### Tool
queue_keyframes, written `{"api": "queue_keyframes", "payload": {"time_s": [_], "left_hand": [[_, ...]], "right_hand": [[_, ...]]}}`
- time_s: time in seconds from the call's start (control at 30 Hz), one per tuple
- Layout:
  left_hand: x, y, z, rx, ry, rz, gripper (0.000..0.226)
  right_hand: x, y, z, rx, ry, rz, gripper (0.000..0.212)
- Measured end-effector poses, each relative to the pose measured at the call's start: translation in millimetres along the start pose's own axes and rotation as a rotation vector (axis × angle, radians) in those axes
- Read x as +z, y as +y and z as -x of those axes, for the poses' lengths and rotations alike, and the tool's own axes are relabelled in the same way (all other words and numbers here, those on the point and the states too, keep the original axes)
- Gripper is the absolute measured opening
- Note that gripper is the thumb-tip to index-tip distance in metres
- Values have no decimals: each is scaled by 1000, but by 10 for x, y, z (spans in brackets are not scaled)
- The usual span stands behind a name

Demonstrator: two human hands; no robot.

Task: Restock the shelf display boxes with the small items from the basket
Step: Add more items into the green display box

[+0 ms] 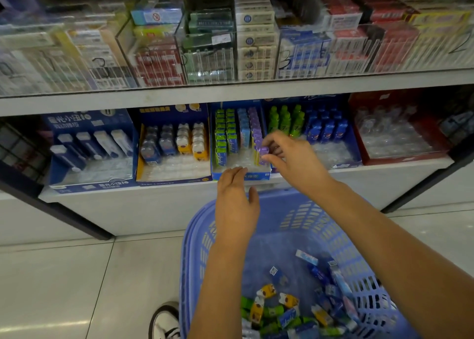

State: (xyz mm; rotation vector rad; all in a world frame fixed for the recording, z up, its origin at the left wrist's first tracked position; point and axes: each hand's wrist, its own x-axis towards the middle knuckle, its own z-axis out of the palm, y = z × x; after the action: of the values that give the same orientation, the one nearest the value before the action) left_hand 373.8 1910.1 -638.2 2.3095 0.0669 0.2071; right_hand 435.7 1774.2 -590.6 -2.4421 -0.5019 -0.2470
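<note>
A blue display box (218, 173) on the lower shelf holds rows of green, light blue and purple small packs. My right hand (292, 156) pinches a purple pack (263, 151) at the front of the purple row. My left hand (234, 197) rests with its fingertips on the front edge of that box and holds nothing. Below my arms stands a blue plastic basket (302, 218) with several loose small items (287, 310) in green, yellow, blue and white.
Other display boxes sit on the same shelf: a blue one (89, 184) at left, a yellow-sided one (140, 170), one with green and blue bottles (307, 125), and a red one (400, 156). Clear bins of cartons (230, 43) fill the shelf above. My shoe (165, 320) is on the tiled floor.
</note>
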Motion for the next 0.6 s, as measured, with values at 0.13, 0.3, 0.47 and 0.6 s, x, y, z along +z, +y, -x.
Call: {"api": "queue_keyframes", "payload": {"time_s": [0.13, 0.3, 0.47, 0.6], "left_hand": [[14, 0, -8, 4, 18, 8, 45], [35, -32, -25, 36, 30, 2, 45], [61, -44, 29, 94, 134, 133, 34], [279, -144, 266, 49, 180, 257, 27]], "right_hand": [[65, 49, -15, -13, -58, 21, 13], [90, 110, -44, -6, -47, 107, 17], [-34, 12, -29, 6, -45, 127, 23], [-172, 99, 193, 207, -326, -1, 16]]}}
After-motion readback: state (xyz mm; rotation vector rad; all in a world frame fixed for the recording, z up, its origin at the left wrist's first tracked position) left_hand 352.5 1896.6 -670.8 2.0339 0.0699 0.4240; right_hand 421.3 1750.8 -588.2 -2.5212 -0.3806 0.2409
